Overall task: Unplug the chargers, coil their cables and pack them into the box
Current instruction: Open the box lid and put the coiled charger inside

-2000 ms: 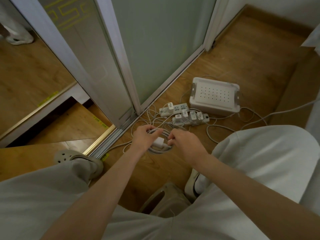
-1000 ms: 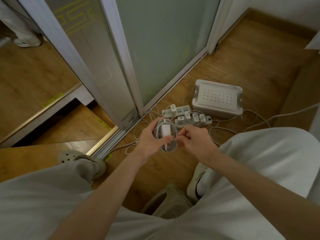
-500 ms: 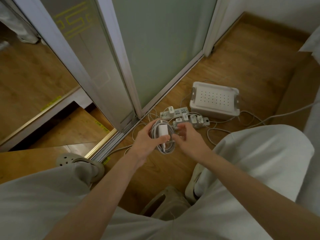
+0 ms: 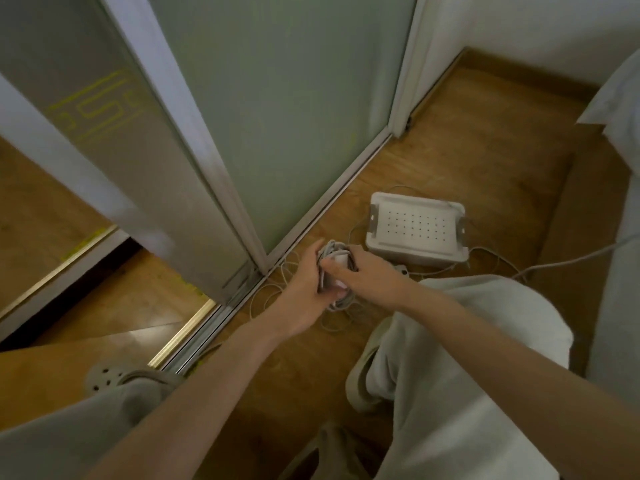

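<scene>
A white charger with its grey cable wound into a coil [image 4: 337, 271] is held between both hands above the floor. My left hand [image 4: 304, 282] grips the coil from the left side. My right hand [image 4: 363, 275] holds it from the right, thumb pressed across the charger body. The white box [image 4: 415, 230], its top perforated with holes, sits on the wood floor just beyond my right hand. The power strips with the other chargers are hidden behind my hands; only one end [image 4: 401, 270] peeks out.
Loose white cables [image 4: 277, 289] trail over the floor around the hands and toward the right [image 4: 571, 259]. A sliding glass door and its metal track [image 4: 311, 216] run diagonally at left. My knees and grey clog [image 4: 104, 377] frame the bottom.
The coil has been lifted and carried forward toward the box. My right hand has closed onto the bundle. The camera has tilted, so the power strips are now covered by my hands.
</scene>
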Tool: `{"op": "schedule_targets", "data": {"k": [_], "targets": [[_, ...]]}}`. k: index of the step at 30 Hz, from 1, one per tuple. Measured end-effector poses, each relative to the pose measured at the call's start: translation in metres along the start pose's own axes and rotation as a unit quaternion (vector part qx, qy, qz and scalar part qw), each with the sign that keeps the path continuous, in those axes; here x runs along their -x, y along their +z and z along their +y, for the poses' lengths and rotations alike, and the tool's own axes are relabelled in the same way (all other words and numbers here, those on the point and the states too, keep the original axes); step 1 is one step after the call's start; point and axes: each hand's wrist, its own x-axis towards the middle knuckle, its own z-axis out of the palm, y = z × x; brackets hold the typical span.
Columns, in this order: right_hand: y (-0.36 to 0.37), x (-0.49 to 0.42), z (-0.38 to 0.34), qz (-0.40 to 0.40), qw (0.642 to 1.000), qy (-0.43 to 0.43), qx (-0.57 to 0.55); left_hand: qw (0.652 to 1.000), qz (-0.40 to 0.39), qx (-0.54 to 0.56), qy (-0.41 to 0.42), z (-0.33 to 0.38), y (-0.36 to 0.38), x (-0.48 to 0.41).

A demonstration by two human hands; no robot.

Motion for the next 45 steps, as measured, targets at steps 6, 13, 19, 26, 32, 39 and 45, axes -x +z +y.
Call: {"op": "schedule_targets", "data": {"k": [6,13,19,26,32,39,45], "targets": [[-0.062,-0.059,0.032,0.001,0.999,0.039,-0.024,0.986,-0.018,-0.144,0.086,0.016,0.006,-0.085],[-0.135,-0.124,0.109,0.115,0.987,0.094,-0.069,0.871,0.004,-0.468,0.153,0.024,0.044,-0.204],[-0.155,-0.168,0.210,0.208,0.953,0.201,-0.089,0.759,-0.062,-0.637,0.121,-0.022,0.087,-0.282],[-0.152,-0.205,0.304,0.175,0.943,0.282,0.024,0.735,-0.060,-0.674,0.039,-0.088,0.093,-0.353],[-0.132,-0.252,0.341,0.161,0.958,0.190,0.142,0.760,-0.014,-0.647,-0.059,-0.130,0.099,-0.402],[-0.120,-0.278,0.367,0.130,0.927,0.132,0.325,0.815,0.084,-0.570,-0.061,-0.160,0.102,-0.433],[-0.124,-0.275,0.359,0.070,0.889,0.176,0.417,0.831,0.103,-0.542,-0.075,-0.167,0.104,-0.434]]}}
